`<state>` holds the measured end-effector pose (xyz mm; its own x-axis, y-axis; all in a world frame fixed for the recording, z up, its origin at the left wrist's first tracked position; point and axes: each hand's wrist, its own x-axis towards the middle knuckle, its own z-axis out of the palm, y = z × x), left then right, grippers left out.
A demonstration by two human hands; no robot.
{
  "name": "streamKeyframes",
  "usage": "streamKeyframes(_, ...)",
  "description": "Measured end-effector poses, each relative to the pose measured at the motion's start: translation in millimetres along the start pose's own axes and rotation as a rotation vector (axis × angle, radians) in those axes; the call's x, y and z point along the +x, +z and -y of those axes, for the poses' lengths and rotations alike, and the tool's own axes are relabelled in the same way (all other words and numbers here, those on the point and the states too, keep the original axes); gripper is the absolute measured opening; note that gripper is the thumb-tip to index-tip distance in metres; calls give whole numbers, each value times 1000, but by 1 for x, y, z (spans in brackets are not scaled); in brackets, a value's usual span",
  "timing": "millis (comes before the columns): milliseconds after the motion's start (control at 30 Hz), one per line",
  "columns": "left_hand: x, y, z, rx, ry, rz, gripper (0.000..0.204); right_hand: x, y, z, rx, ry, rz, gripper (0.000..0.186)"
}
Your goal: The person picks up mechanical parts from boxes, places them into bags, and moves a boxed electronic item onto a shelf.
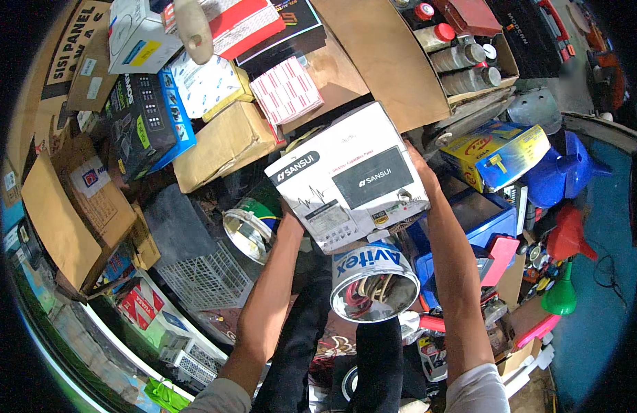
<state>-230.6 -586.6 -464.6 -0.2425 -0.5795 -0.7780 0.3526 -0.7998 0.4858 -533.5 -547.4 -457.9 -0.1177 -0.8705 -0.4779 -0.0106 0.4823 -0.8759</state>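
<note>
A white cardboard box (318,186) with a dark printed panel hangs in front of me, tilted, between my two hands. My left hand (292,219) grips its lower left side, the fingers mostly hidden behind it. On the right edge my right hand (422,168) is closed round the box, with its fingertips out of sight. Just below the box stands a white and blue tin bucket (375,257), with red and pale coiled cables (373,289) inside. To the left of the bucket, past my left forearm, a green and white tin (253,224) is partly covered.
Several boxes, among them a red-patterned white box (287,89) and a brown carton (225,146), are piled beyond my hands. A blue and yellow box (495,153), blue funnels (563,172) and a blue bin (494,215) lie right. A grey plastic basket (205,277) stands left.
</note>
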Motion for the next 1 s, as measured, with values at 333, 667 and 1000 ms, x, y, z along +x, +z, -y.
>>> streamKeyframes(333, -33, 22, -45, -229, 76, 16, 36, -43, 6, 130, 408, 117, 191, 46)
streamKeyframes(667, -164, 62, -121, -498, -97, 433, 44, -102, 10, 220, 705, 409, 53, 54)
streamKeyframes(1000, -350, 121, -172, 174, 16, 294, 52, -294, -15, 346, 773, 391, -116, 61)
